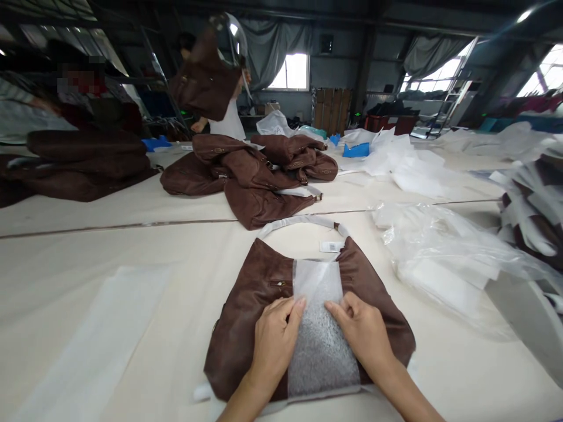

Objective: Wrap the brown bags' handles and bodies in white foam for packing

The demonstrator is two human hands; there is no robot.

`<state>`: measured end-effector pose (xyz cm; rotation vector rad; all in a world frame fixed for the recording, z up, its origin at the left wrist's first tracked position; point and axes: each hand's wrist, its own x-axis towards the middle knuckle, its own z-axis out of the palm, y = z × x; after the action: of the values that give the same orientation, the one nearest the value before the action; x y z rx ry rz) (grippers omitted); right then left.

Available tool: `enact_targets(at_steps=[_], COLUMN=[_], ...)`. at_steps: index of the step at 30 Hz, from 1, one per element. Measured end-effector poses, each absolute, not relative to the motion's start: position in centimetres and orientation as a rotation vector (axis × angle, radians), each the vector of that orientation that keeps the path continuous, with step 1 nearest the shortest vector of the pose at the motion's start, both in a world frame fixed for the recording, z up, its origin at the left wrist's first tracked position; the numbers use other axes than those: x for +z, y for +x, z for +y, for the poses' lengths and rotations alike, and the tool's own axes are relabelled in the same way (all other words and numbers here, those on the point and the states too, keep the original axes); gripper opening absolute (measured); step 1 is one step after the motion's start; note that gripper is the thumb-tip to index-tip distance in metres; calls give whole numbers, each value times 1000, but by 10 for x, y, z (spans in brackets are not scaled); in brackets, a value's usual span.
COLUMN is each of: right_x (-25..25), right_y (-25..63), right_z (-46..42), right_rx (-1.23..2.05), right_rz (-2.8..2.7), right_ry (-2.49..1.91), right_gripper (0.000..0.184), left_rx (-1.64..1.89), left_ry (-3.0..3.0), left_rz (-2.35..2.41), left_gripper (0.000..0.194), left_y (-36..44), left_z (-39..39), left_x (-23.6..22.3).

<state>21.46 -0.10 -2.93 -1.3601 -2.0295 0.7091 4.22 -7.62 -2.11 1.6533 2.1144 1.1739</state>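
Note:
A brown leather handbag lies flat on the table before me, its handle wrapped in white padding. Down its middle runs a strip of translucent white packing sheet. My left hand is closed at the strip's left edge, thumb and forefinger pinching it. At the right edge my right hand is closed too, its fingers curled and its thumb over the sheet. A white barcode tag sticks out by the handle's right end. A small zip shows left of the strip.
Several brown bags are heaped beyond a seam across the table. More lie at the left. Clear plastic bags and white sheets are on the right; a thin white sheet lies left. A person across the table holds up a bag.

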Motion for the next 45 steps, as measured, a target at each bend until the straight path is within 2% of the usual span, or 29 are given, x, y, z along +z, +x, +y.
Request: enact_targets(at_steps=[4, 8, 14, 27, 31, 34, 37, 40, 45], right_x=[-16, -4, -21, -29, -32, -34, -36, -35, -25], right_y=[213, 198, 186, 188, 186, 185, 186, 187, 188], right_z=[-15, -20, -4, -2, -1, 0, 1, 3, 10], right_rx=[168, -39, -2, 195, 213, 202, 184, 219, 273], right_rz=[-2005, -2306, -2621, -2672, -2678, -2717, -2734, -2735, -2703], right_ry=[-1032, -708, -711, -821, -839, -808, -795, -803, -911], right_gripper=[22, 41, 63, 61, 61, 65, 72, 74, 75], left_rx=[1217, 1203, 1174, 1225, 1332, 902, 487, 387, 407], left_ry=[1679, 1697, 1664, 1601, 1811, 2335, 2481, 2430, 2428], left_rz=[2183, 2192, 2256, 2073, 2147, 1926, 1889, 2023, 2085], left_gripper=[43, 43, 45, 27, 32, 50, 70, 74, 65], left_y=[45, 44, 44, 38, 44, 49, 49, 46, 45], left_z=[-76, -76, -76, -78, -81, -76, -68, -65, -64], left_x=[-22, -23, -25, -10, 5, 2, -13, -25, -31])
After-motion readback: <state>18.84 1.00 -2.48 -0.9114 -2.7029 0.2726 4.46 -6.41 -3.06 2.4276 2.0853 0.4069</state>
